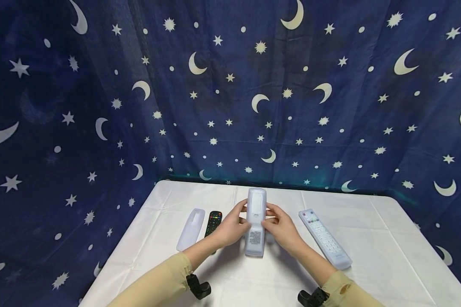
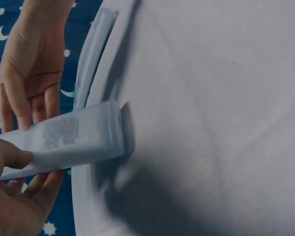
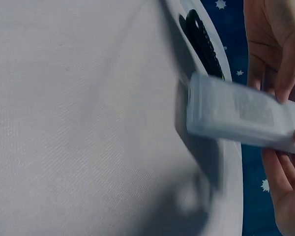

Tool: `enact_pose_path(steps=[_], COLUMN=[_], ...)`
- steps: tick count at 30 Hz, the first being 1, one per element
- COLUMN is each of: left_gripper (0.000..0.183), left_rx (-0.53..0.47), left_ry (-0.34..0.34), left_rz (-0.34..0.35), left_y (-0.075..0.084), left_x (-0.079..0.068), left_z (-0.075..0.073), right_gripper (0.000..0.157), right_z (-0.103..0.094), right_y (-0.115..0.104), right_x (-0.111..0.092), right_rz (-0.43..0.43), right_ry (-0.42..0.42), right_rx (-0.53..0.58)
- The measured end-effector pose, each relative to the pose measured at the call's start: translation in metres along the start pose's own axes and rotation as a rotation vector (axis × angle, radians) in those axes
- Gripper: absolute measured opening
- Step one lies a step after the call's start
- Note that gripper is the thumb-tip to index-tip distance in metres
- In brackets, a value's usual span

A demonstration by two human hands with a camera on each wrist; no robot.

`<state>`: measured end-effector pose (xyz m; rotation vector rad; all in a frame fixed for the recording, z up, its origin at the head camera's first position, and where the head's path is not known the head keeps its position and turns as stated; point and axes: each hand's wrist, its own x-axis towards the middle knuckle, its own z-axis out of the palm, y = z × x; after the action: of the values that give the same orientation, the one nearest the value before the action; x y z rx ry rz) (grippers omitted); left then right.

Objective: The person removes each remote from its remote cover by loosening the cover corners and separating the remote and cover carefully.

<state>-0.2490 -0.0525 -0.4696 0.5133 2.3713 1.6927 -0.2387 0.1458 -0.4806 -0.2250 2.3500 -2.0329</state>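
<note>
Both hands hold a remote control [image 1: 255, 224] in a translucent silicone sleeve, its back with the battery cover and a printed label facing up. My left hand [image 1: 232, 226] grips its left side, thumb on the back and fingers round the edge. On the opposite side my right hand [image 1: 281, 226] grips it the same way. The left wrist view shows the left hand [image 2: 19, 196] at the lower left, the remote's label end [image 2: 96, 132] pointing right. From the right wrist, the right hand [image 3: 290, 196] appears below the sleeved remote [image 3: 231, 108].
Left of the hands lie an empty-looking translucent sleeve [image 1: 191, 230] and a black remote [image 1: 214, 221] with coloured buttons. A white remote in a clear sleeve [image 1: 325, 238] lies buttons up at the right. White cloth covers the table [image 1: 369, 230]; a starry blue curtain [image 1: 230, 106] hangs behind.
</note>
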Motion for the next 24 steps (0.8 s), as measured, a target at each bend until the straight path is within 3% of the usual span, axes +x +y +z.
enact_pose_path(steps=[7, 24], left_gripper=[0.064, 0.056], left_rx=[0.081, 0.048], left_ry=[0.046, 0.078], left_rz=[0.072, 0.106], left_y=[0.0013, 0.0047], left_x=[0.0054, 0.0080], left_z=[0.0015, 0.0021], right_gripper=[0.057, 0.055], right_z=[0.0018, 0.0043], right_y=[-0.0031, -0.0014], right_x=[0.0016, 0.0027], right_rz=[-0.111, -0.154], right_ry=[0.054, 0.110], right_rx=[-0.059, -0.148])
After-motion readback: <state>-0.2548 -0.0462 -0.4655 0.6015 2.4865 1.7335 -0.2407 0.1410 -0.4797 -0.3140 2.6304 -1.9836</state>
